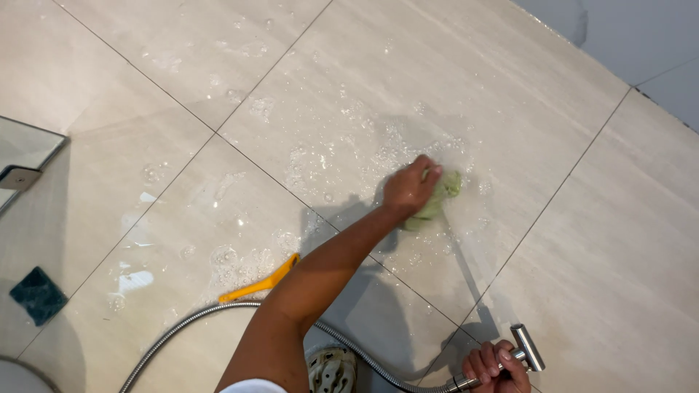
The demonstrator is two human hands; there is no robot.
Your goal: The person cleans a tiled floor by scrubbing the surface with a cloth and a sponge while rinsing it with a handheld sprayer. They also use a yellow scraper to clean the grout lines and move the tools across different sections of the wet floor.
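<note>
My left hand (408, 191) is stretched out over the wet, soapy beige floor tiles (510, 94) and presses a crumpled green cloth (439, 198) onto them; foam and water lie all around it. My right hand (496, 368), low at the bottom right, is closed around a metal hand sprayer (527, 348). Its flexible metal hose (182, 329) curves across the bottom of the view and passes under my left arm.
A yellow-handled tool (256, 285) lies on the tiles, partly hidden by my left arm. A round floor drain (332, 370) sits below it. At the left are a glass panel with a metal fitting (22, 164) and a dark teal square pad (38, 295). A grey wall (641, 36) stands at the top right.
</note>
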